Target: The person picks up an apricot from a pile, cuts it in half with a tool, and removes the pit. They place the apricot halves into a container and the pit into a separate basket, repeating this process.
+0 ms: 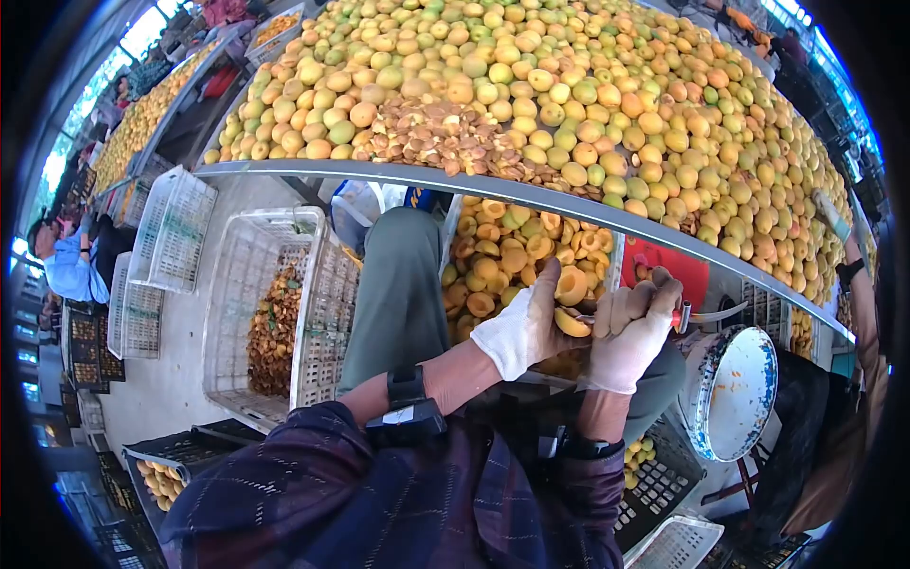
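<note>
My left hand [529,327], in a white glove with brown-stained fingers, is closed on a cut apricot [573,284]. Two orange halves show at its fingertips, spread apart with the hollow side of one facing up. Close beside it, my right hand [633,332], gloved too, is wrapped round a small tool [682,317] whose red and metal end sticks out past the fingers. Its working end by the fruit is mostly hidden. Under both hands is a crate of apricot halves [493,248] between my knees.
A table edge [398,174] runs across in front, with whole apricots [588,85] heaped behind it and a pile of pits [441,137]. On the left stands a white crate [318,322] holding brown pits. A white bucket [739,394] and another person's gloved hand [833,214] are at right.
</note>
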Motion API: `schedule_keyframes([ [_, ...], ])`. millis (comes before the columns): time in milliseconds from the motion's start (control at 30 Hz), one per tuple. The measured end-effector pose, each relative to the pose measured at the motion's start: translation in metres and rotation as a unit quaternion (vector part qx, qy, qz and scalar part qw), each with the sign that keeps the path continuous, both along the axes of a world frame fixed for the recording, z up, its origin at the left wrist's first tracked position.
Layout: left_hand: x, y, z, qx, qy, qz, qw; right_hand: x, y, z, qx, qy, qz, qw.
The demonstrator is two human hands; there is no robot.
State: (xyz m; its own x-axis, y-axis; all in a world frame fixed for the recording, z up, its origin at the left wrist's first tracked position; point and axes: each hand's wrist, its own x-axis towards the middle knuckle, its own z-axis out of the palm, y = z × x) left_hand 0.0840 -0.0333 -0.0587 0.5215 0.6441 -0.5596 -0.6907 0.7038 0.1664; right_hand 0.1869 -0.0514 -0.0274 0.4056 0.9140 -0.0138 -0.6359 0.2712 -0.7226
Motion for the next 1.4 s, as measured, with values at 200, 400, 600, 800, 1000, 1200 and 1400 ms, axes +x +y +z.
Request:
schedule_keyframes([
  [200,-0.010,0.003,-0.031,0.009,0.065,-0.011,0.998,-0.008,0.010,0.001,-0.021,0.090,0.001,0.996],
  [400,-0.027,0.006,-0.036,0.010,0.130,0.056,0.990,0.009,0.001,0.003,-0.105,-0.217,-0.035,0.970],
  [600,-0.026,-0.012,-0.100,0.457,0.330,0.068,0.823,-0.016,-0.025,-0.040,-0.300,-0.285,0.143,0.899],
  [800,-0.048,-0.009,0.010,0.188,0.145,-0.134,0.962,-0.009,-0.010,-0.009,-0.204,-0.285,0.166,0.922],
  [1000,-0.042,-0.019,0.020,0.151,0.101,-0.109,0.977,-0.004,0.000,0.035,0.044,-0.073,-0.026,0.996],
  [1200,-0.026,-0.030,0.026,0.204,0.032,-0.056,0.977,-0.033,-0.001,0.047,0.003,-0.123,-0.115,0.986],
  [1400,-0.029,-0.013,0.032,-0.022,-0.036,-0.001,0.999,-0.018,0.012,0.021,0.033,0.070,0.020,0.997],
])
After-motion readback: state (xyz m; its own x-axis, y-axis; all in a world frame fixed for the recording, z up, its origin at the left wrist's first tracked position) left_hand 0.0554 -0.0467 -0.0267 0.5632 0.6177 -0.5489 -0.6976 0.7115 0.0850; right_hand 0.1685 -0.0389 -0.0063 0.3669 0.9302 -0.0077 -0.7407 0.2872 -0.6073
